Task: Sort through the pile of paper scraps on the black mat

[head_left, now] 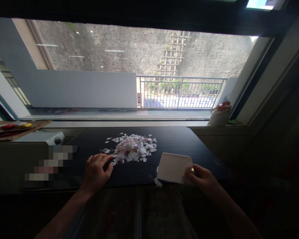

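A loose pile of small white and pinkish paper pieces [133, 149] lies on the dark table [181, 139]. My left hand [98, 171] rests at the table just left of the pile's near side, thumb and fingers apart, with nothing seen in it. Its fingertips come close to the nearest scraps. On the right, my right hand [200, 176] grips a flat white scraper [173, 167] with rounded corners and a small hole by one corner. A few paper bits [158, 182] show at the scraper's left edge and lower left corner.
A wide window [102, 120] with a sill runs behind the table. On the sill at right stands a white container [218, 118] with reddish things in it. At left are a ribbed white appliance [56, 137] and a brown board [20, 132]. One patch at left is blurred out.
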`<state>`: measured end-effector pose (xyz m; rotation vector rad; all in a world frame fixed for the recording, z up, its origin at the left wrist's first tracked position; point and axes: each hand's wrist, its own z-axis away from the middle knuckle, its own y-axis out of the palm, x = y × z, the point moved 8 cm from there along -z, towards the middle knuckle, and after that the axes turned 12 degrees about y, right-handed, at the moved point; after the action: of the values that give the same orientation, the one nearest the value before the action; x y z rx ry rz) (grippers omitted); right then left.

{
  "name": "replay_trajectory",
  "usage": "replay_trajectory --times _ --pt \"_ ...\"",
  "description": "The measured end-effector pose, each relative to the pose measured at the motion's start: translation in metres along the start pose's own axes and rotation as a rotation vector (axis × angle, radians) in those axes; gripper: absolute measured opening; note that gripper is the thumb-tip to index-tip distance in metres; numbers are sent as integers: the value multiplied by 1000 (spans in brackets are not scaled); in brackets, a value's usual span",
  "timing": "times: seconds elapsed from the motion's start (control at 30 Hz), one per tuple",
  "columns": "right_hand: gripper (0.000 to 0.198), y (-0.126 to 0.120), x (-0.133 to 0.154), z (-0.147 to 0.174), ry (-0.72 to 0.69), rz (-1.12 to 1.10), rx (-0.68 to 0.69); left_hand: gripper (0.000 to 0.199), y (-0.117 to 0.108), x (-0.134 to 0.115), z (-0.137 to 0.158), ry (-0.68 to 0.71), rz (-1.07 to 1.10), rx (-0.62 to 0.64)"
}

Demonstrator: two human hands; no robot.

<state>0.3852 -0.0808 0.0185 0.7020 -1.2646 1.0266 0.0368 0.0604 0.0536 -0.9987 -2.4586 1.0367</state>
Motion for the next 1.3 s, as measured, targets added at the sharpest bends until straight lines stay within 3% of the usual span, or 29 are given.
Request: replay_trajectory --times 0.23,0.43,0.73,0.9,1.03,1.17,1.3 --pt "30 2 -2 10 13 -16 41 26 -1 -1 0 6 8 -6" --pt "25 3 0 18 -62 69 -101 25 -3 -4 -2 1 -1 -5" --pt "23 44 2 18 -140 160 -135 23 -2 -4 -1 -38 22 3" --pt "31 28 5 26 -120 164 -243 25 2 -3 1 -62 42 25" --pt "36 19 -10 40 -27 184 -283 24 1 -4 1 -74 44 18" --pt "39 43 -23 48 -24 160 -260 22 1 -5 1 -74 45 5" --pt "38 62 -15 46 -76 143 -272 22 0 -6 0 -74 39 7"
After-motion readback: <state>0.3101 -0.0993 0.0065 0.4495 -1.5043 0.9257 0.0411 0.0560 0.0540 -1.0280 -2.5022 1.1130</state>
